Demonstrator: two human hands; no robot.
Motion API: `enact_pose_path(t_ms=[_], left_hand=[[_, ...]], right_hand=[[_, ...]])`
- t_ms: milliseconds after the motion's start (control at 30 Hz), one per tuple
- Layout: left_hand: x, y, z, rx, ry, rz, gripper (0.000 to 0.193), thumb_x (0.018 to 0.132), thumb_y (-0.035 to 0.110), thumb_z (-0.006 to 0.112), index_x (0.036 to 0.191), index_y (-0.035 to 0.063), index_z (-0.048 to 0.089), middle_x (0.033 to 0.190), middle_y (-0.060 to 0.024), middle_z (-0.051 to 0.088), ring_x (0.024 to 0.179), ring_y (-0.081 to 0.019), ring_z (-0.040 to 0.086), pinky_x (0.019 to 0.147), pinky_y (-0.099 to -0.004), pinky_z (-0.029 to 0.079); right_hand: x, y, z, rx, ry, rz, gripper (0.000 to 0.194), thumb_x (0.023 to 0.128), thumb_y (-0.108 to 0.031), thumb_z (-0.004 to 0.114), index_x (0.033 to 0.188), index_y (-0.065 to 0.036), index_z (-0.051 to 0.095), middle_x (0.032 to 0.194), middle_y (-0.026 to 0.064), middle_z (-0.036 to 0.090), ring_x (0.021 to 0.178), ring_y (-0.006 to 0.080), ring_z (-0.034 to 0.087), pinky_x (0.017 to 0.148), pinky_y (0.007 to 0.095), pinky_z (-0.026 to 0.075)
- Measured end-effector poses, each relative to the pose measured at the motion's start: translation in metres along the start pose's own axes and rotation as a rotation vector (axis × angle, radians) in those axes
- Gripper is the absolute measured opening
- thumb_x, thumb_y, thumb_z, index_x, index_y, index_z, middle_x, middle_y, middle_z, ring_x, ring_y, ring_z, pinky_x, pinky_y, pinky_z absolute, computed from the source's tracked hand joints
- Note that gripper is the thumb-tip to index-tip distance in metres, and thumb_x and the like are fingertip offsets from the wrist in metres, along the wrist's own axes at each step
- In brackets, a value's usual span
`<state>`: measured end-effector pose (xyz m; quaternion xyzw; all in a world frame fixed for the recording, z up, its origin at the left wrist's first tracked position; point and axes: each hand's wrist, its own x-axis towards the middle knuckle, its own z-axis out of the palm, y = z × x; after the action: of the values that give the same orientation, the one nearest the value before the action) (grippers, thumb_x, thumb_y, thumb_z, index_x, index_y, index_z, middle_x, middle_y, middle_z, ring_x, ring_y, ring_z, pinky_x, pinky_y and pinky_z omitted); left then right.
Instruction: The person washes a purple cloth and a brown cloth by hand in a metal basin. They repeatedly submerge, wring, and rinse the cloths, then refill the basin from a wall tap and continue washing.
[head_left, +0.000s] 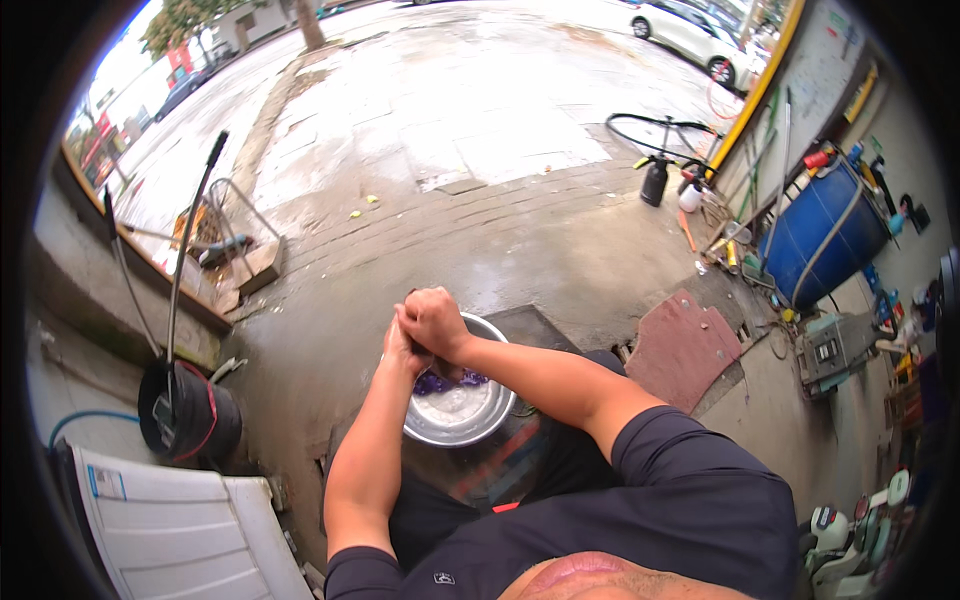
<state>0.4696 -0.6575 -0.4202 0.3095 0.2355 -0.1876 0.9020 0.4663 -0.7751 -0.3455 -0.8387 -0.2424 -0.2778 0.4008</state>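
Observation:
A round metal basin (504, 409) with whitish, foamy water (454, 405) stands low in front of me. Purple cloth (431, 384) shows in the water along the basin's far side. Over the basin's far left rim, my right hand (435, 319) is closed in a fist, pressed against my left hand (399, 346). Both hands are closed around a dark, wet-looking cloth (444, 367), mostly hidden by the fingers; a bit of it shows below them, above the purple cloth.
A black bucket (225, 420) holding long-handled tools and a white ribbed panel (165, 525) stand at left. At right are a reddish mat (679, 345), a blue drum (825, 232) and a black pump sprayer (654, 182). A white car (690, 34) is outside.

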Motion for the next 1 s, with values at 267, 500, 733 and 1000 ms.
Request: enact_pose_path(t_ms=[267,500,733,1000], left_hand=[[-0.006,-0.008,-0.004,0.018,-0.906,0.58,0.044,0.107,0.05,0.041,0.131,0.0167,0.058,0.132,-0.0095,0.063,0.115,-0.0255,0.062,0.099,-0.0434,0.052],[-0.03,0.005,0.039,0.137,-0.051,0.001,0.048,0.104,0.053,0.053,0.13,0.014,0.063,0.128,-0.0065,0.069,0.117,-0.025,0.066,0.099,-0.0446,0.057],[-0.04,0.005,0.034,0.068,-0.402,0.092,0.038,0.108,0.043,0.05,0.127,0.0139,0.066,0.118,-0.0042,0.072,0.108,-0.0196,0.068,0.092,-0.0344,0.057],[-0.04,0.0,0.036,0.163,-0.216,0.005,0.045,0.107,0.049,0.051,0.134,0.0147,0.062,0.125,-0.0054,0.07,0.112,-0.0221,0.068,0.091,-0.0409,0.06]], right_hand=[[-0.025,-0.033,-0.007,0.222,-0.009,-0.163,0.026,0.087,-0.023,0.07,0.066,-0.008,0.064,0.073,0.0164,0.066,0.068,0.036,0.066,0.068,0.0462,0.049],[0.019,0.007,-0.01,0.101,0.061,0.321,0.032,0.089,-0.029,0.066,0.066,-0.007,0.066,0.072,0.0183,0.067,0.067,0.0385,0.067,0.063,0.049,0.051],[-0.012,-0.035,-0.007,0.172,-0.011,-0.064,0.027,0.085,-0.021,0.071,0.062,-0.009,0.062,0.067,0.0141,0.064,0.065,0.0341,0.065,0.069,0.0439,0.049],[0.029,0.014,-0.006,0.133,0.068,0.366,0.021,0.082,-0.02,0.071,0.065,-0.009,0.063,0.077,0.0113,0.067,0.076,0.0316,0.066,0.077,0.0437,0.047]])
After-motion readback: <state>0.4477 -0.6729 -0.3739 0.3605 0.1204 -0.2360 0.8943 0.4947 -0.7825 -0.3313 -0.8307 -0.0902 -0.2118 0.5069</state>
